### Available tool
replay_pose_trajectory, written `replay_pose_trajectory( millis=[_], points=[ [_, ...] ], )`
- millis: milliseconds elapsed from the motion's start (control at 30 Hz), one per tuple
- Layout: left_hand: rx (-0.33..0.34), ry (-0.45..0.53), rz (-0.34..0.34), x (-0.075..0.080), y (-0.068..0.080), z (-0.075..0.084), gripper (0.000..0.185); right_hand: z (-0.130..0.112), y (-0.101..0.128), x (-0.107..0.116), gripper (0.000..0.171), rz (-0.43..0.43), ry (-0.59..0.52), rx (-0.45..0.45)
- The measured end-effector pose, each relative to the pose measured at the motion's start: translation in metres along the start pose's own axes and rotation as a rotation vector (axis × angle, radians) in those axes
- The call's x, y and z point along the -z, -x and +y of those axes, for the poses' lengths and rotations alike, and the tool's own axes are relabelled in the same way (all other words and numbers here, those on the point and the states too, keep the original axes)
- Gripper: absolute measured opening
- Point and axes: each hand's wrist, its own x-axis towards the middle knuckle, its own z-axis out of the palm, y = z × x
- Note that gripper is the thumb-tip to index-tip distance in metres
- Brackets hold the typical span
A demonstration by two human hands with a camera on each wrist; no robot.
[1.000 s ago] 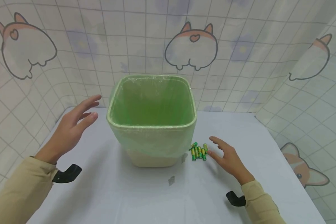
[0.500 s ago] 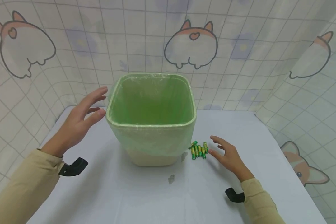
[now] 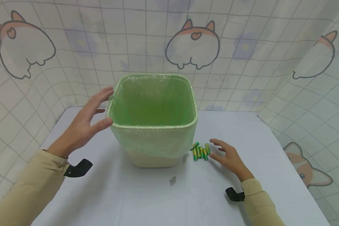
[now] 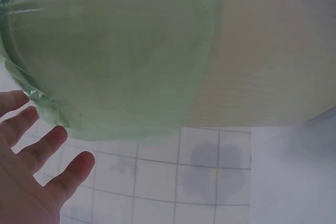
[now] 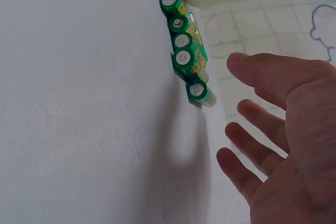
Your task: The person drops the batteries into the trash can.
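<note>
Neither of your hands grips anything: your left hand [image 3: 84, 124] is spread flat with fingertips at the left rim of the green-lined bin [image 3: 153, 122], and your right hand [image 3: 228, 157] hovers with fingers apart just beside the batteries [image 3: 200, 152]. They lie on the table [image 3: 147, 194] against the bin's right base, toward the far edge.

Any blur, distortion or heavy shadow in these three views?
Head view: sharp, evenly lit, wide-angle bending of the curtain grid, faint shadows under the bin. Left wrist view: bin too close, soft and hazy. Right wrist view: batteries crisp, right hand slightly soft, its shadow on the table.
</note>
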Motion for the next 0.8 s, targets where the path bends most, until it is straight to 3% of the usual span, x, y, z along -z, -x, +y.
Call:
replay_pose_trajectory(
  millis=[367, 800],
  points=[
    [0.002, -0.001, -0.016, -0.007, 0.000, -0.006, 0.072, 0.009, -0.006, -0.003, 0.060, -0.035, 0.045, -0.080],
    [-0.007, -0.016, 0.002, -0.012, -0.001, -0.008, 0.074, 0.013, -0.014, -0.005, 0.061, -0.074, 0.058, -0.111]
  ],
)
